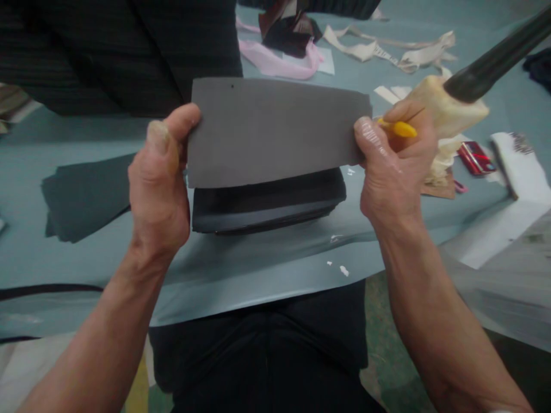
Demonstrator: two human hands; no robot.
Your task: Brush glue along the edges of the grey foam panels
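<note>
Gripping grey panel (278, 132) at left end with left hand (157, 178), pinching right end with right hand (396, 172), holding yellow object (404, 129) there too, over dark pile (269, 201).

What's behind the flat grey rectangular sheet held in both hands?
Past the grey sheet, at its lower edge, a stack of flat black pieces shows; at its upper left, a tall black stack. The parts directly behind it are hidden.

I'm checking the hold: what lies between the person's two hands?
In the head view, a gray panel spans from the left hand to the right hand; a dark stack shows below it.
</note>
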